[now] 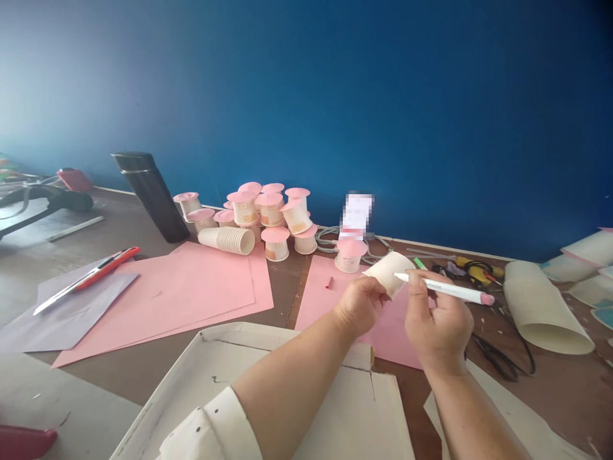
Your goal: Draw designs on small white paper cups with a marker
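My left hand (361,306) is closed on a white paper cup (390,271), which it holds tilted above a sheet of pink paper (313,291). Between the fingers of my right hand (439,319) is a white marker (447,287) with a pink end. Its tip points left and overlaps the cup's side; whether it touches I cannot tell. A small red pen cap (329,283) lies on the pink paper left of the cup. Just behind stands another paper cup (350,260) topped with a pink disc.
Several pink-topped cups (275,244) cluster at the back, beside a nested cup stack (227,241). A black flask (151,198) leans left. Scissors (89,278) lie on pink sheets (191,294). White board (268,358) is in front; pliers (495,358) and a large paper cylinder (546,306) lie right.
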Demonstrator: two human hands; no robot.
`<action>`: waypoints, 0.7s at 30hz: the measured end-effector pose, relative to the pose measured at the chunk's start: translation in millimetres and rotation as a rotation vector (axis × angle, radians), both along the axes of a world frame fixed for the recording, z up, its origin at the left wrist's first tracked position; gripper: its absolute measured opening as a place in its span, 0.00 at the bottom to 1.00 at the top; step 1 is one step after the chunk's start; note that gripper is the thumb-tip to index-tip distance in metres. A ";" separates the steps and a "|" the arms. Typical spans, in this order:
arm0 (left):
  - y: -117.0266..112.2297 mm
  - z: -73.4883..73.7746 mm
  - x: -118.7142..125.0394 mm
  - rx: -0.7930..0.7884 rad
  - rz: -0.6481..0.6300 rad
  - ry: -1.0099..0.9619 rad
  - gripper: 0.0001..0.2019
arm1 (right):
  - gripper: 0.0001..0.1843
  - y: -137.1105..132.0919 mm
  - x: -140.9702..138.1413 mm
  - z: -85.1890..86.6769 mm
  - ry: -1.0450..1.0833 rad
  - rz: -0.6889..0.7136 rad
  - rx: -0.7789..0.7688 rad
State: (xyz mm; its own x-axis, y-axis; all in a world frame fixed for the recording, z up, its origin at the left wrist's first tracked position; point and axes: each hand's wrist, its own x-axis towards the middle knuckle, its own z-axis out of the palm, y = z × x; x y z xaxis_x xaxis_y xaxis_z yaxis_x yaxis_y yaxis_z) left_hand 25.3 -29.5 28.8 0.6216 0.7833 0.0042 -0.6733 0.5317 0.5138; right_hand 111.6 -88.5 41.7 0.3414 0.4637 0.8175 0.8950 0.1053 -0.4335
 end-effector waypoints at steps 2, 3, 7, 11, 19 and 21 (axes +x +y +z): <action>-0.3 0.8 -0.2 -0.016 0.001 0.002 0.19 | 0.13 0.2 1.1 -0.2 -0.005 -0.006 -0.004; -0.4 1.1 -0.3 -0.027 0.003 0.001 0.19 | 0.13 0.3 1.9 -0.3 -0.008 -0.015 -0.001; -1.2 1.4 -0.2 -0.042 0.010 -0.026 0.20 | 0.12 1.1 4.3 -0.6 -0.033 -0.035 0.010; -1.5 0.8 0.4 -0.038 0.014 -0.055 0.20 | 0.12 1.8 3.1 -1.0 -0.034 -0.038 0.031; 0.8 -1.9 0.2 -0.076 -0.007 -0.082 0.20 | 0.11 0.5 1.9 0.3 0.014 -0.010 0.059; 1.2 -2.9 -0.1 -0.080 -0.014 -0.089 0.21 | 0.12 -0.2 2.8 2.0 0.065 -0.035 0.109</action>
